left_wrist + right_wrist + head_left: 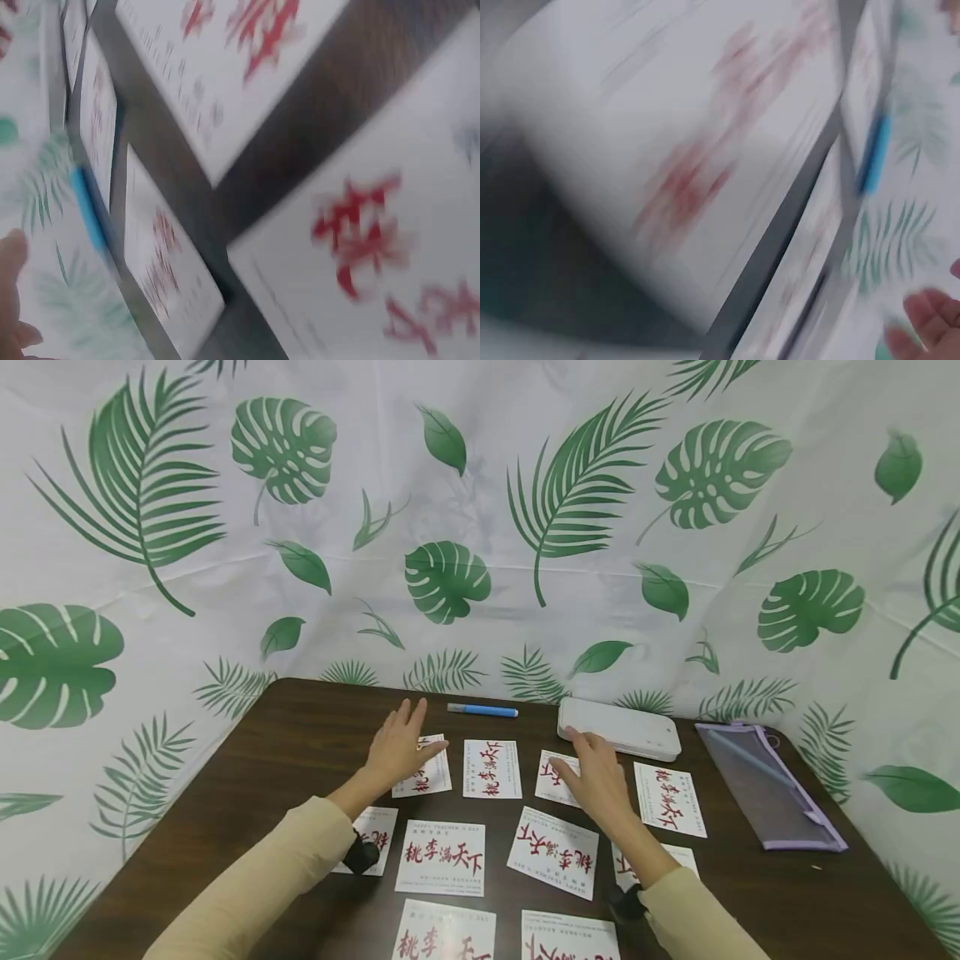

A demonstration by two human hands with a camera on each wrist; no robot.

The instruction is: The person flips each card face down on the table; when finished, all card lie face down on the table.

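i see my left hand [395, 750] lying flat, fingers relaxed, on the far-left card [423, 768] of the rows on the desk [255, 793]. my right hand [596, 777], also released, covers another card [553, 779] just near the white box [618, 729]. a blue pen [482, 711] lies farther back.

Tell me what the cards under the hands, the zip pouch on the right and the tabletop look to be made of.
Cards: thin matte paper or card stock; they lie flat, white with printed red characters.
Zip pouch: probably soft translucent plastic or mesh with lilac fabric-like edging; the dark table shows through it.
Tabletop: dark brown wood or wood-look laminate with faint grain and a low sheen; which one cannot be told.
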